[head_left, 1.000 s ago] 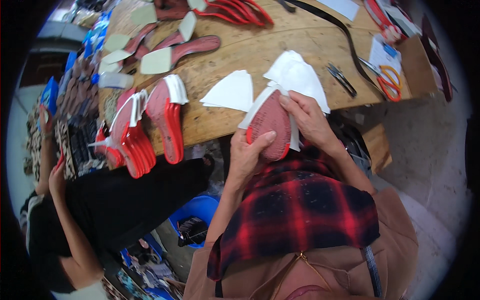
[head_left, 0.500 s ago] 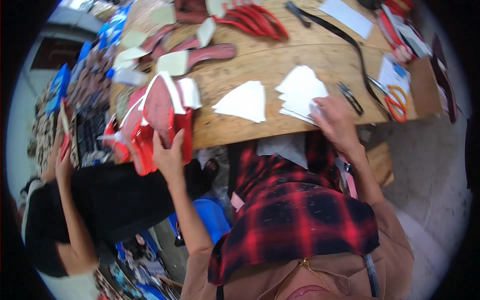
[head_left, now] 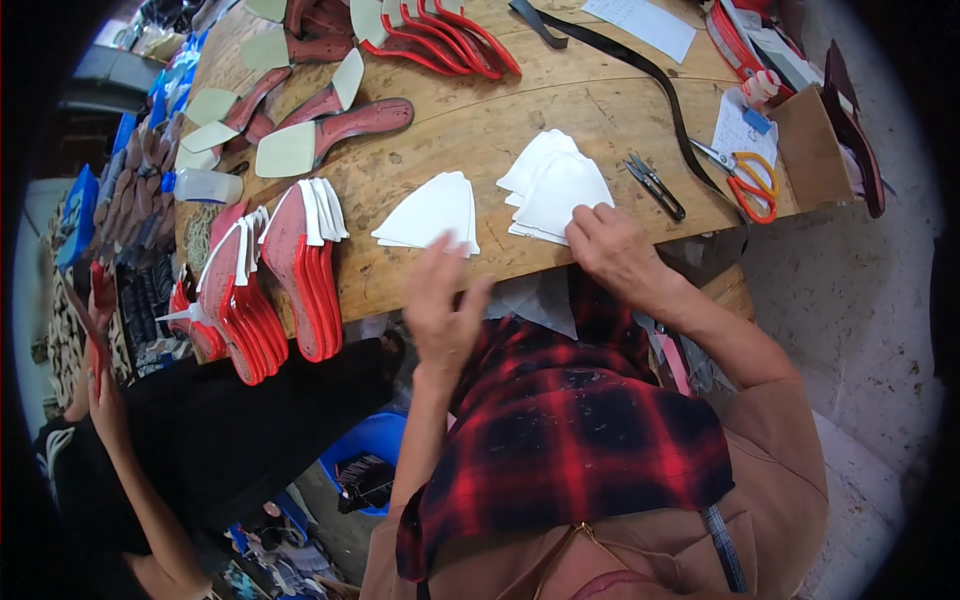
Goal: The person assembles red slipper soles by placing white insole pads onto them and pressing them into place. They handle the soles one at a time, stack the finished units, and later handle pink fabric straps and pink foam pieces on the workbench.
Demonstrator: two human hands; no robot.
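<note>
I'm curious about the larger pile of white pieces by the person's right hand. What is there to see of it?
The larger white pile is a loose stack of thin, matt, flat pieces, perhaps fabric or card. They look roughly triangular with rounded tips, unevenly fanned so corners show at the left. It lies flat near the front edge of the wooden table, between a smaller white pile and black snips. The right hand's fingertips touch its lower right corner; whether they pinch a piece is unclear.

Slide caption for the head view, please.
Right hand on a white stack, blurred left hand by a smaller stack, red soles at left.
</note>
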